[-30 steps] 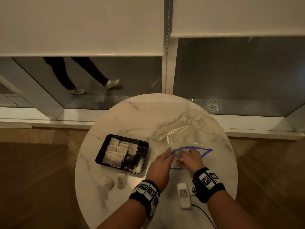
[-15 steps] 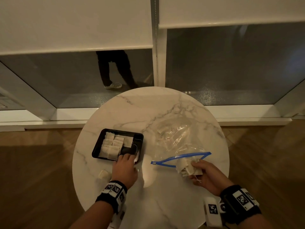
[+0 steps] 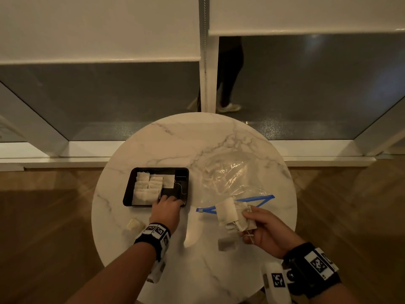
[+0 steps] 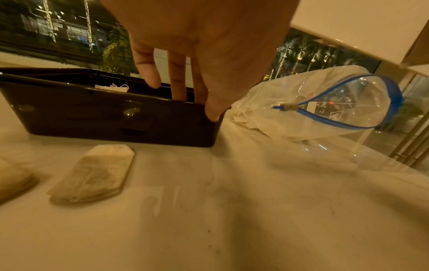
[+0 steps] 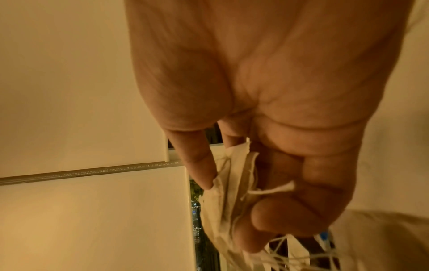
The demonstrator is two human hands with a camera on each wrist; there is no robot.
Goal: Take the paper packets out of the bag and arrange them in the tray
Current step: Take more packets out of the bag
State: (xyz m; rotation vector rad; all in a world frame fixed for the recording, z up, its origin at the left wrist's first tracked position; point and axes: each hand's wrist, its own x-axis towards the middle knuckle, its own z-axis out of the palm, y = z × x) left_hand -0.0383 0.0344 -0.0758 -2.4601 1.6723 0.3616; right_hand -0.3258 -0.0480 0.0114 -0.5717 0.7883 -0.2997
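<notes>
Pinched between thumb and curled fingers, a bunch of pale paper packets [image 3: 235, 216] sits in the right hand [image 3: 266, 232] just at the blue-zippered clear plastic bag [image 3: 232, 178] mouth. Left hand [image 3: 167, 210], fingers straight, rests on the black rectangular tray [image 3: 185, 172] near corner, by the round marble tabletop's [image 3: 197, 270] left edge. Best steady the tray and feed packets singly into its bare right part, strings untangled.

Your round marble table [image 3: 166, 270] stands on wood flooring [image 3: 43, 227], close to a glazed wall. Two pale roller blinds [image 3: 98, 27] hang partway down the glass, a bead chain [image 3: 205, 40] between them. Beyond the pane, a passer-by's dark legs [image 3: 229, 69] and light shoe [image 3: 229, 108] show.
</notes>
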